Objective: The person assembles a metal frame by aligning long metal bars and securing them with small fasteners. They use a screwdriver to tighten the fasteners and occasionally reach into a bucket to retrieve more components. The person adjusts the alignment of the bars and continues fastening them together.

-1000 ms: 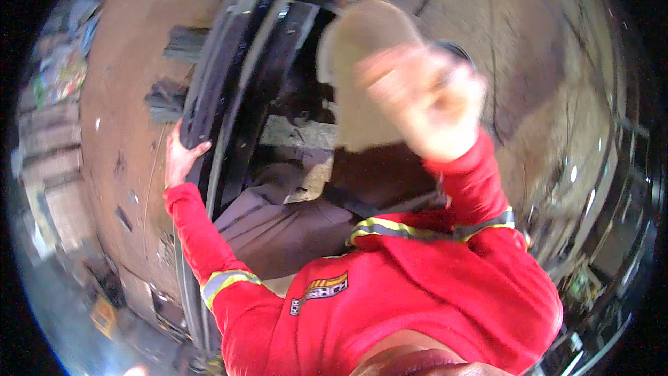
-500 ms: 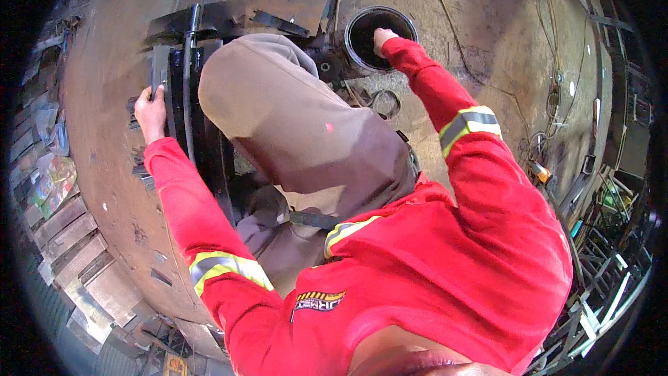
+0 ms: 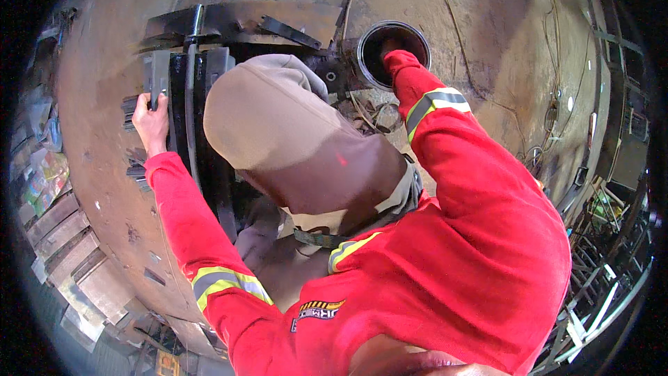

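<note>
Rusty curved steel plate (image 3: 97, 188) is filling the background, bending strongly toward the rim of the view, with dirt and welding marks across it. Nearest the camera, red sleeves with grey and yellow reflective bands are rising from the lower edge, and a small yellow and black badge (image 3: 316, 310) is sitting on the chest of the red jacket (its lettering is too small and warped to make out). Just above that, a tan and brown hood (image 3: 278, 132) is covering the head entirely and blocking much of what lies under it.

Farther up on the left, the left hand (image 3: 152, 122) is gripping the edge of a dark upright metal frame (image 3: 202, 132), fingers wrapped around a grey block on that frame. Along the far left rim, a stack of wooden planks (image 3: 62, 237) is lying below some colourful flat packages (image 3: 45, 174) in green, yellow and red; they are blurred and squeezed by the lens, so their shapes are staying vague.

Farthest away, the right arm is reaching into a round dark pipe opening (image 3: 393, 52) set in the steel plate. The right hand is hidden inside that opening, so whether its fingers are apart or closed cannot be told. Thin cables (image 3: 445, 0) are trailing over the plate beside the pipe, and at the right rim a cluttered rack of metal bars (image 3: 598, 292) is partly cut off.
</note>
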The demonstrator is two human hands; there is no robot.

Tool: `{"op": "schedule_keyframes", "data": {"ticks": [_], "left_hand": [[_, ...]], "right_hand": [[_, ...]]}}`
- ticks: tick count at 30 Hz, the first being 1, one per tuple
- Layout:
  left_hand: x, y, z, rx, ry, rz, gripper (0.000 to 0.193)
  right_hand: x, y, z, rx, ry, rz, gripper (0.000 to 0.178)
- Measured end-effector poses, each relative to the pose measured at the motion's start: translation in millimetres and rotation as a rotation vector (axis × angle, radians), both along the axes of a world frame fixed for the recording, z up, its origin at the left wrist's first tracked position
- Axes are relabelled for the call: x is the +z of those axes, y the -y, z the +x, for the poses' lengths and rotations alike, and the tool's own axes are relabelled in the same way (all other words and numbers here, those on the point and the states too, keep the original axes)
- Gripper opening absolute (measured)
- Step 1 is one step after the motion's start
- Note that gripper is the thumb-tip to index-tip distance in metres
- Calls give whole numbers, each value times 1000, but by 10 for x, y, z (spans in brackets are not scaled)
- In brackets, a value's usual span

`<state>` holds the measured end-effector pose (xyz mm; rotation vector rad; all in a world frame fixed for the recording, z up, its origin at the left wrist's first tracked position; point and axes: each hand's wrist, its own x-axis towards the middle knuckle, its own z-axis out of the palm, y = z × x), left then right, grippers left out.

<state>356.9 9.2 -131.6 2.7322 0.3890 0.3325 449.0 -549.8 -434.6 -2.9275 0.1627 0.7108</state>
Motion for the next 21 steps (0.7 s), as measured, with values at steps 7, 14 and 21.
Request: {"op": "schedule_keyframes", "data": {"ticks": [7, 14, 21], "left_hand": [[30, -28, -57, -9, 58, -24, 20], [-80, -82, -16, 52, -10, -167, 26], [-113, -77, 19, 32, 61, -90, 28]], "right_hand": [[-358, 35, 21, 17, 95, -50, 27], [-597, 199, -66, -38, 176, -91, 25], [-370, 97, -25, -33, 62, -30, 27]]}}
